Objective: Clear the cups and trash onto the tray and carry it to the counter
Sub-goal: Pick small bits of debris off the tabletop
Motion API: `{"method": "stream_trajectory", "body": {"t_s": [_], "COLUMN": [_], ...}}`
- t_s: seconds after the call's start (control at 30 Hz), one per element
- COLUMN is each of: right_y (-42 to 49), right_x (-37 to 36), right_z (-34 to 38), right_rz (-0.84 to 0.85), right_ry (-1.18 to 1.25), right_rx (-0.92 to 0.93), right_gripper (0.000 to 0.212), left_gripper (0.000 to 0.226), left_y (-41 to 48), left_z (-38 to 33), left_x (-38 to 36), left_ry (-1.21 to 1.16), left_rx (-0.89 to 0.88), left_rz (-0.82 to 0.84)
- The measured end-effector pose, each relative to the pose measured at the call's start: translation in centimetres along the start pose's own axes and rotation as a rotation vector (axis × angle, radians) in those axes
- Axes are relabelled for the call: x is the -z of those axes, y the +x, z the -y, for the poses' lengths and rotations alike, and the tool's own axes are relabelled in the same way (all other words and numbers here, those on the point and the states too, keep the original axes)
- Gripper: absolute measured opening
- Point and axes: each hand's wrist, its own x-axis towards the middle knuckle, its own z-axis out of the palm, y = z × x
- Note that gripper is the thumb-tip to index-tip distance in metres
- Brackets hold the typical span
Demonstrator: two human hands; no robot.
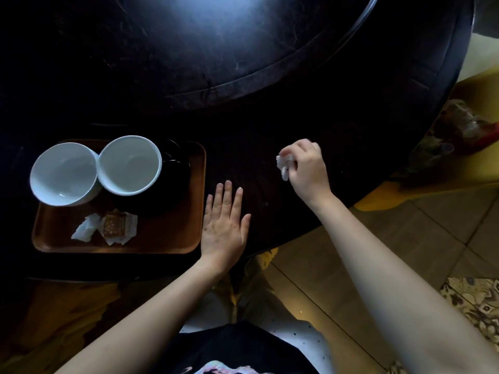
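Observation:
A brown wooden tray (172, 238) lies on the dark table at the left. Two white cups stand on it side by side: the left cup (63, 174) and the right cup (130, 164), the right one on a dark saucer (178, 174). In front of them on the tray lie a crumpled white wrapper (86, 229) and a torn sugar packet (116, 226). My left hand (222, 225) rests flat and open on the table just right of the tray. My right hand (306, 166) is further right, fingers closed on a crumpled white napkin (285, 164).
The dark round table (270, 117) has a raised round centre plate (216, 36). Its curved edge runs down the right. Beyond it are a yellow seat (445, 184) with a patterned bundle, a tiled floor (405, 233) and a patterned rug (475, 300).

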Motion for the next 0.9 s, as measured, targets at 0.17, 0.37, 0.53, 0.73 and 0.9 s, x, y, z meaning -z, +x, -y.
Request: {"method": "stream_trajectory", "body": {"t_s": [0.17, 0.37, 0.53, 0.73, 0.9], "right_y": [-0.9, -3.7, -9.1, -13.5, -9.7], "right_x": [-0.8, -1.7, -2.1, -1.6, -0.2], "right_z": [-0.6, 0.0, -0.1, -0.5, -0.4], "right_rz": [0.159, 0.036, 0.095, 0.085, -0.106], "right_ry": [-0.136, -0.152, -0.146, -0.059, 0.048], "right_rx": [0.208, 0.269, 0.318, 0.324, 0.126], "right_gripper": [0.032, 0.022, 0.030, 0.026, 0.026], "left_gripper": [0.060, 0.060, 0.060, 0.060, 0.059], "left_y": [0.0, 0.1, 0.1, 0.0, 0.0], "left_z": [0.0, 0.0, 0.1, 0.0, 0.1], "left_x": [-0.2, -0.3, -0.3, -0.3, -0.5], "left_ry": [0.036, 0.049, 0.053, 0.043, 0.044], "left_rx": [-0.008, -0.003, -0.008, -0.005, -0.005], "left_rz": [-0.012, -0.003, -0.017, -0.032, -0.029]}}
